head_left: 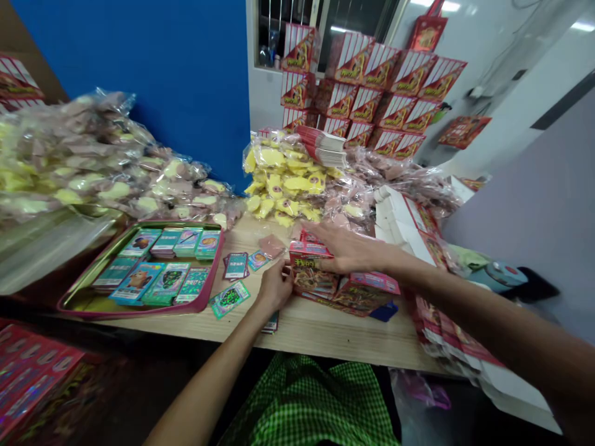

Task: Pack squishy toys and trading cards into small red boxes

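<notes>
My hands were over the middle of the worktop (325, 337). My right hand (348, 249) lay open, fingers spread, on top of a printed red cardboard box (312, 272), while my left hand (275, 286) sat half curled, its fingertips at that box's left side; I could not tell whether it was pinching anything. The box stood at the front of a small, untidy group of similar red boxes (367, 292), with a dark blue card (383, 311) poking out from under them. Below my arms lay a green checked cloth (307, 402). To the left of my left hand, loose trading cards (229, 299) lay on the worktop, with a small pink packet (272, 246) just beyond them. Further left, a pink-rimmed metal tray (139, 314) held rows of teal and blue cards (139, 279). Shiny red sheets (28, 371) lay low on the left, and a stack of red-and-white flat cartons (446, 328) ran along the right edge. Beyond my hands, white boxes (395, 217) stood beside heaps of yellow and pink plastic packets (283, 179), and a larger bagged heap (106, 161) spread across the left. Farthest off, red-and-white display boxes (372, 80) rose against the wall, next to a blue panel (139, 62)
</notes>
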A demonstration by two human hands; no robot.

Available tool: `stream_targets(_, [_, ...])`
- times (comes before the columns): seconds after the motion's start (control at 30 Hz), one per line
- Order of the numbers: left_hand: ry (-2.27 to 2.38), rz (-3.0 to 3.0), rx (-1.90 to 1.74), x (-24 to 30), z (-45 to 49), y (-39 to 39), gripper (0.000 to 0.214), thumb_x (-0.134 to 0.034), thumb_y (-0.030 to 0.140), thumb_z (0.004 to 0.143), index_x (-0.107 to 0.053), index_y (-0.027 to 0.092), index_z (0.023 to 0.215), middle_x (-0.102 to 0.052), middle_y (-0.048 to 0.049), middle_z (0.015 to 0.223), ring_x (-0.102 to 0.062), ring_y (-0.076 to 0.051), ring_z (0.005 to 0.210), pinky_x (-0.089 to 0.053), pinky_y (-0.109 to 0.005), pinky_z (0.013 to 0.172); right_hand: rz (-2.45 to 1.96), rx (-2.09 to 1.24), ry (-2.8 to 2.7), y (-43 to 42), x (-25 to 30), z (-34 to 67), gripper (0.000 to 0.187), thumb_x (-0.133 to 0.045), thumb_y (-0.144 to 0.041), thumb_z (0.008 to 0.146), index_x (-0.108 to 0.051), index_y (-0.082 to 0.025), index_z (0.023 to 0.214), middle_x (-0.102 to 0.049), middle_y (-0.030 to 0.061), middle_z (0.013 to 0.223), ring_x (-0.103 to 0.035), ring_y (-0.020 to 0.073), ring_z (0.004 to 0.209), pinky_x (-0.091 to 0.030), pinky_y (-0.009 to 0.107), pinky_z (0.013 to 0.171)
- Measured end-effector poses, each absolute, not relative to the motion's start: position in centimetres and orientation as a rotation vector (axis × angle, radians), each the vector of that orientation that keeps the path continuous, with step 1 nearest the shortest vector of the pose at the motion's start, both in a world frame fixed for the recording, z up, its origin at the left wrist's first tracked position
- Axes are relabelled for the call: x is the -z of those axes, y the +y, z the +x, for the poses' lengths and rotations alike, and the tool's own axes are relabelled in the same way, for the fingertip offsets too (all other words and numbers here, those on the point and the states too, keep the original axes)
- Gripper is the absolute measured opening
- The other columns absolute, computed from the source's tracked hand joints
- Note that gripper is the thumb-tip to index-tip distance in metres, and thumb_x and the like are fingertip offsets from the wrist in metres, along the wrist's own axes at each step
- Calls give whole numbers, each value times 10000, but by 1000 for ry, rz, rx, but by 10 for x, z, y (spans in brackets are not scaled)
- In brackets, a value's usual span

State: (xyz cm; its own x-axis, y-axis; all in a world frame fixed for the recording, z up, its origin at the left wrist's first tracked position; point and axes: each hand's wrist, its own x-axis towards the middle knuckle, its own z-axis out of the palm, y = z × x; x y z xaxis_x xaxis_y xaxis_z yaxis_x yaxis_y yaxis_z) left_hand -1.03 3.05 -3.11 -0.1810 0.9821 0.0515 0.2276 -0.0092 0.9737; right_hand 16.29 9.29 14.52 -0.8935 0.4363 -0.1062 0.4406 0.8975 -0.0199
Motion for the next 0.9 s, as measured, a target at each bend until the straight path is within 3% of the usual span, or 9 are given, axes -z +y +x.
stream_targets(0.1, [1592,1301,-1282,32,-2,26,208,-590,82,814,-667,197,970,-736,-39,862,-665,-173,714,-473,-251,644,776,49,2987,91,-131,195,846,-574,-416,927,-224,-35,1597,-365,283,1586,-386,438,1437,-377,616,1154])
stream_targets(0.2, [1630,1306,-1298,34,5,23,164,-579,109,864,-657,215,960,-753,-50,923,-688,-184,769,-483,-262,681,890,-161,2977,73,-125,204,814,-555,-375,920,-252,-13,1584,-367,308,1571,-370,483,1429,-346,671,1141])
stream_targets(0.33, [1603,1306,-1287,36,6,20,208,-527,125,897,-674,212,1015,-766,-63,987,-703,-186,793,-512,-271,701,862,-302,3012,50,-124,177,735,-525,-230,896,-305,-49,1573,-572,258,1334,-595,381,1109,-518,513,927])
stream_targets(0.4, [1559,1312,-1274,34,3,19,284,-519,94,869,-688,207,1067,-771,-62,1019,-710,-184,821,-526,-272,723,835,-355,2997,49,-125,165,667,-475,-146,894,-356,-70,1546,-614,222,1199,-608,317,931,-523,422,791])
stream_targets(0.53, [1441,1313,-1243,31,-4,17,422,-517,7,745,-719,197,1063,-779,-36,987,-713,-178,857,-538,-257,736,692,-485,2989,55,-126,158,588,-419,-84,903,-423,-104,1491,-614,194,1122,-570,302,871,-482,391,733])
stream_targets(0.73, [1344,1239,-1251,33,-6,20,370,-539,47,662,-723,169,959,-750,-19,858,-695,-173,782,-546,-260,710,591,-486,3004,48,-100,154,658,-485,-105,846,-412,-109,1501,-604,195,1139,-555,333,952,-489,430,786])
stream_targets(0.83, [1281,1207,-1234,35,-9,17,432,-560,95,638,-732,162,1028,-765,-35,884,-708,-188,791,-571,-292,739,701,-444,3040,47,-88,161,705,-541,-167,856,-368,-80,1534,-545,255,1331,-542,387,1096,-492,516,890])
stream_targets(0.9, [1283,1183,-1239,35,-14,13,443,-598,145,645,-737,155,1066,-779,-66,949,-720,-206,818,-587,-330,786,834,-330,3091,51,-94,171,683,-525,-270,942,-319,-74,1563,-448,275,1486,-492,420,1253,-462,579,999])
